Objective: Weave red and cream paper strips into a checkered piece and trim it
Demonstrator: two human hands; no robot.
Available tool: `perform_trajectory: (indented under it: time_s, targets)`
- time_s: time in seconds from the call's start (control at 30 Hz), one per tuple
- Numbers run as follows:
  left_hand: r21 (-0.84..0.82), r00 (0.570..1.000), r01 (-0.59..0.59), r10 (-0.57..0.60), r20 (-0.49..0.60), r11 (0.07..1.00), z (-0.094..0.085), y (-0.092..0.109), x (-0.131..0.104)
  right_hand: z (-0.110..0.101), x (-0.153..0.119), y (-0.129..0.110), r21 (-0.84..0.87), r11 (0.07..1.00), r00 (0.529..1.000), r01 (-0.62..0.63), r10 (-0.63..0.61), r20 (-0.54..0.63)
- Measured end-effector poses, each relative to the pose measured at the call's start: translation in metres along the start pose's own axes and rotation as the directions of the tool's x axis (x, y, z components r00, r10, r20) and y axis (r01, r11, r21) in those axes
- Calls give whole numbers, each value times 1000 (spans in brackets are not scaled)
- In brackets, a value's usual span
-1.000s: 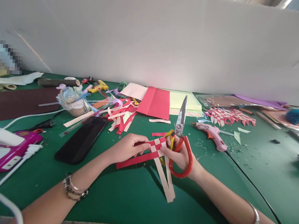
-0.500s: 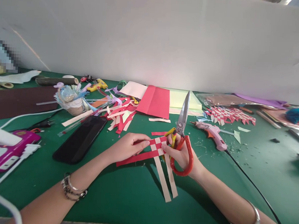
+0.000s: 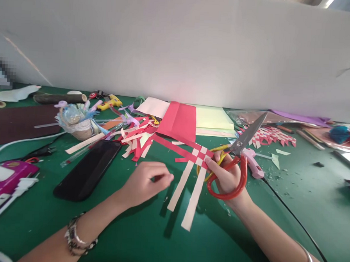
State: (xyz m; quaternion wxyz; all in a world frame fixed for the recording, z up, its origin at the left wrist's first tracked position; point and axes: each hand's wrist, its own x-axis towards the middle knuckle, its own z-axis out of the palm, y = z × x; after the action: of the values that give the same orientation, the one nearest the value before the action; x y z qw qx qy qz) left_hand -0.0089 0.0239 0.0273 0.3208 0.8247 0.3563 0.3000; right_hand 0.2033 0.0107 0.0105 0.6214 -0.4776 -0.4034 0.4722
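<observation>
My right hand (image 3: 229, 175) pinches a small checkered weave of red and pale pink paper strips (image 3: 199, 155) between thumb and fingers. Two pale strips hang down from it, and red strips stretch out to the left. In that same hand are scissors (image 3: 243, 140) with red handles, their blades pointing up and to the right. Yellow loops show behind the red handles; whether they belong to a second tool I cannot tell. My left hand (image 3: 149, 182) hovers over the table, left of the pale strips, with fingertips pressed together and nothing visible in them.
Behind the weave lie a red paper sheet (image 3: 177, 119), yellow sheets (image 3: 213, 119) and a heap of cut strips (image 3: 138, 139). A black phone (image 3: 87, 169) rests at left. At right are a pink glue gun (image 3: 254, 162) with its cord and more woven pieces (image 3: 273, 136).
My left hand has let go of the woven strips. My right hand has moved right and turned the weave, so its red strips point up-left; the scissors now tilt further right.
</observation>
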Motion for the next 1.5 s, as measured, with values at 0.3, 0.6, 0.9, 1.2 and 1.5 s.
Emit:
perform_trajectory:
  time_s: [0.3,0.6,0.9,1.2,1.5]
  targets:
    - [-416,857,499,-360,370,760,22,-8,-4,12,-15,1,-166,982,955,-88,130,266]
    - [-456,876,439,-481,28,774,11,-17,1,-10,-5,-7,-504,849,864,157,129,486]
    - [-527,853,330,-486,-188,783,-5,-21,4,-20,-1,-20,-729,531,797,432,154,584]
    - [-637,814,143,-456,-359,757,-8,-21,5,-17,-4,-19,-760,410,735,504,258,627]
    - [-637,795,91,-442,-416,765,-7,-18,6,-17,-5,-19,-751,443,735,490,253,629]
